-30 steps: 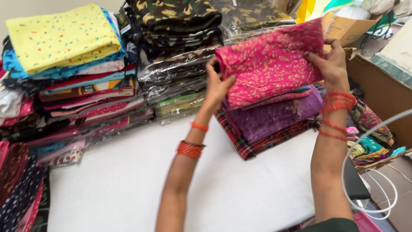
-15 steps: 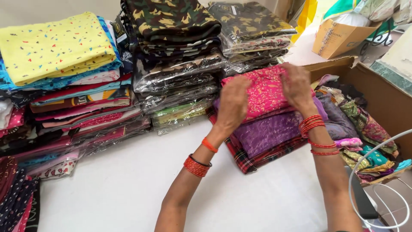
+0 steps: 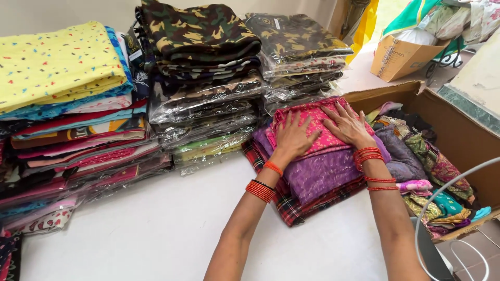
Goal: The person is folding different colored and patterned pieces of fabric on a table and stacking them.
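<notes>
Both hands lie flat, fingers spread, gripping nothing: left hand (image 3: 292, 138) and right hand (image 3: 348, 125) press on the pink folded cloth (image 3: 312, 136). A second ago I held it raised; now it tops the purple cloth (image 3: 328, 174) and plaid cloth (image 3: 291, 208) beside the cardboard box (image 3: 458, 140).

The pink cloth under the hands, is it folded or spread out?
Folded. The pink cloth lies as a compact rectangle atop the purple fabric, with the left hand and right hand flat on it.
</notes>
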